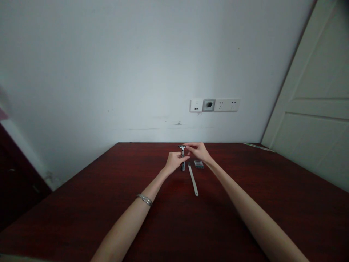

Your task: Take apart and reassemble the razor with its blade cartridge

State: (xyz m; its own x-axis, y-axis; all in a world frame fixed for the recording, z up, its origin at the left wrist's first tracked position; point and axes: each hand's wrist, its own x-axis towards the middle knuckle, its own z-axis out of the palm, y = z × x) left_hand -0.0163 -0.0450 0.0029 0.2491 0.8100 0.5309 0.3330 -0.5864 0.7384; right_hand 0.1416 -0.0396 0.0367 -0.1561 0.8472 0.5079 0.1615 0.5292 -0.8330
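Observation:
A razor (183, 166) with a dark and silver handle stands upright, its wide head on top. My left hand (175, 161) is closed around the middle of its handle. At the razor's head, the fingertips of my right hand (198, 150) touch the right end in a pinch. On the table below lies a long, thin, pale stick (193, 181) with a dark tip at its far end and a small hole at its near end. A small clear case (199, 164) with dark contents rests under my right wrist.
The dark red wooden table (81, 203) reaches back to a white wall (136, 65). Sockets and switches (226, 105) sit low on that wall. A thin strip (259, 147) lies at the back right, near a pale door (316, 105).

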